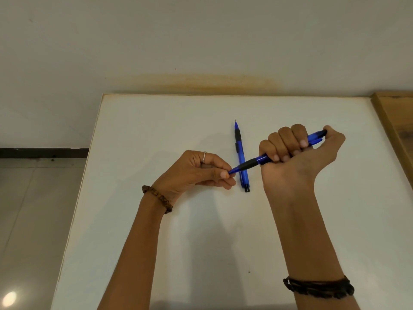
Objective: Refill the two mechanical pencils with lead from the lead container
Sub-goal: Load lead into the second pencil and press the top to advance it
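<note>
My right hand (297, 151) grips a blue mechanical pencil (250, 164) in a fist, thumb on its black push-button end at the upper right. The pencil slants down to the left above the table. My left hand (201, 171) pinches its tip between thumb and fingers; whether a lead is held there I cannot tell. A second blue pencil (241, 153) with a black grip lies flat on the white table (201, 242), tip pointing away, passing under the held one. No lead container is in view.
The white table meets a pale wall at its far edge. A wooden strip (395, 121) runs along the right side. Tiled floor (29, 209) lies beyond the table's left edge.
</note>
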